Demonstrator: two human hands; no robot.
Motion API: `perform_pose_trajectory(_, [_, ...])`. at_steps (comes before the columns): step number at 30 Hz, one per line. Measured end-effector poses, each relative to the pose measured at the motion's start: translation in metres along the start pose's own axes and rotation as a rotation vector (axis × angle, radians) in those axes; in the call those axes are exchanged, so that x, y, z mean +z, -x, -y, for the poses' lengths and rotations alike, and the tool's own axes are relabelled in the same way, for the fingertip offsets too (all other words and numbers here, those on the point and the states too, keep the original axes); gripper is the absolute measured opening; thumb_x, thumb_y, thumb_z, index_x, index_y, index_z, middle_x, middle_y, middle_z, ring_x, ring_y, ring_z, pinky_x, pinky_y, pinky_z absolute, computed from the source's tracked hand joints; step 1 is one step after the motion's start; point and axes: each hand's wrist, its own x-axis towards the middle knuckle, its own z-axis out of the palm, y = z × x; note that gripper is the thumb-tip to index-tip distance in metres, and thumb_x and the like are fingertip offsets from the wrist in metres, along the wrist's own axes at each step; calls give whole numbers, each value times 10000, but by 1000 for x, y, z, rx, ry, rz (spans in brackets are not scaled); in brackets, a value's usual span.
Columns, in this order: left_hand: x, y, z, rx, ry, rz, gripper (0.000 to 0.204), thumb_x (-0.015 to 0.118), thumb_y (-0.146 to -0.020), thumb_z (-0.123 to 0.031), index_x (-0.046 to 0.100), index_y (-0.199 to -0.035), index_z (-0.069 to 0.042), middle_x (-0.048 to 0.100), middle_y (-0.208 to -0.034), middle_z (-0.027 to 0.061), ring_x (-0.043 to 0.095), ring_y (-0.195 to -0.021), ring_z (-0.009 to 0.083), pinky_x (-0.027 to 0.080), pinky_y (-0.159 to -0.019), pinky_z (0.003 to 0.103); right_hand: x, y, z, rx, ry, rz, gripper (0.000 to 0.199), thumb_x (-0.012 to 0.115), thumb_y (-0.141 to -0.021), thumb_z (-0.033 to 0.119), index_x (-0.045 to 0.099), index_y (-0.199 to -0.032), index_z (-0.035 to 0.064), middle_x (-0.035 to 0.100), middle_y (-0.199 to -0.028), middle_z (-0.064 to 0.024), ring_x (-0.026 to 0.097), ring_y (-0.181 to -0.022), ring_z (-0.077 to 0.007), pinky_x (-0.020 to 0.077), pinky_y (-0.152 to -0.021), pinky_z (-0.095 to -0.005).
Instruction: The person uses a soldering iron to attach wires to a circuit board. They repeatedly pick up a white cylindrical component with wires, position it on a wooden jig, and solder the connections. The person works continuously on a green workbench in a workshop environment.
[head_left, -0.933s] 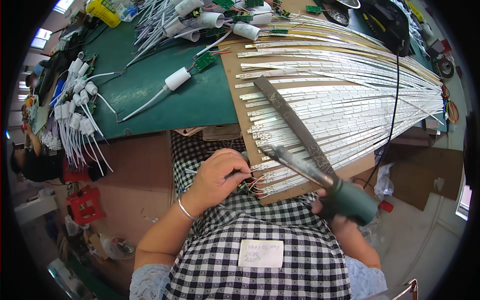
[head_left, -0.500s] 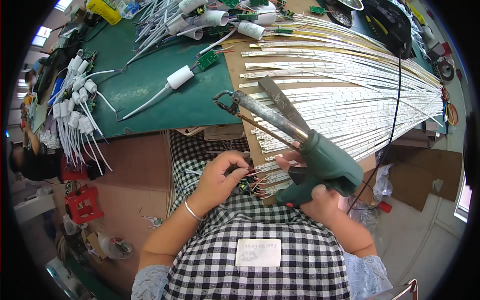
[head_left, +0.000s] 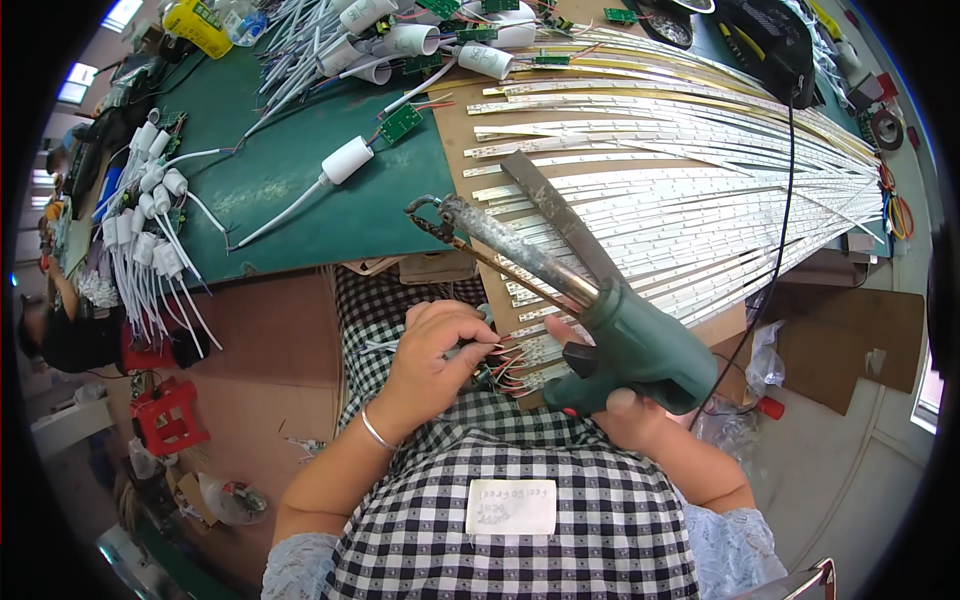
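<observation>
My left hand (head_left: 437, 352), with a bracelet on its wrist, is closed in a pinch on a thin wire (head_left: 499, 347) over my lap. Beside its fingertips, several red and white wires (head_left: 512, 378) meet the near ends of the LED strips (head_left: 545, 352). Wrapped round the handle of a green soldering gun (head_left: 650, 345) is my right hand (head_left: 632, 418). The gun's sooty metal barrel points to the far left, above the strips, and its bent tip (head_left: 425, 207) is apart from the wires. What lies under my left palm is mostly hidden.
More LED strips (head_left: 680, 205) fan across a cardboard sheet (head_left: 462, 150) on the green table (head_left: 300, 215). White cylindrical housings with cables (head_left: 347, 160) and green circuit boards (head_left: 401, 122) lie about. A black power cord (head_left: 783, 220) hangs at right. A red stool (head_left: 170, 425) stands at left.
The soldering gun has shifted slightly left and toward me in my right hand. My left fingers have moved a little and still pinch by the wires. The whole view has drifted slightly.
</observation>
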Motion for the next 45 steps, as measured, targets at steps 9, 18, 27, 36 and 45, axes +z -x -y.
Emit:
perform_pose_trajectory(9, [-10, -12, -23, -122, -124, 108, 84, 716, -770, -136, 659, -822, -104, 636, -869, 7, 552, -920, 192, 330, -918, 366, 0, 0, -7, -48, -19, -44, 723, 676, -833, 504, 516, -1314, -11, 470, -1355, -197, 511, -1195, -295, 437, -968, -419])
perform_pose_trajectory(18, [-4, -24, -34, -127, -313, 106, 72, 697, -697, -137, 637, -734, -126, 618, -759, -27, 537, -853, 182, 301, -868, 372, -3, 5, -5, 118, -49, 33, 792, 683, -833, 497, 392, -1381, 4, 414, -1400, -178, 443, -1270, -305, 399, -1020, -432])
perform_pose_trajectory(27, [-4, -29, -36, -202, -293, 169, 78, 682, -703, -124, 615, -735, -99, 611, -751, 7, 562, -810, 208, 348, -905, 375, -2, 5, 9, 194, -110, 60, 1002, 687, -809, 596, 219, -1498, 40, 349, -1467, -152, 398, -1345, -343, 377, -1085, -470])
perform_pose_trajectory(36, [-7, -36, -41, -271, -238, 222, 72, 665, -699, -121, 597, -696, -97, 617, -694, -10, 552, -768, 197, 339, -906, 363, -49, 53, 32, 110, 210, 6, 720, 633, -842, 589, 577, -1177, -46, 669, -912, -80, 647, -783, -146, 528, -708, -317])
perform_pose_trajectory(45, [-8, -36, -40, -272, -222, 230, 51, 646, -684, -123, 601, -684, -99, 614, -675, -3, 538, -747, 204, 342, -890, 371, -69, 85, 14, -100, 423, 42, 347, 740, -801, 287, 658, -963, -9, 679, -893, -122, 662, -784, -217, 521, -705, -319])
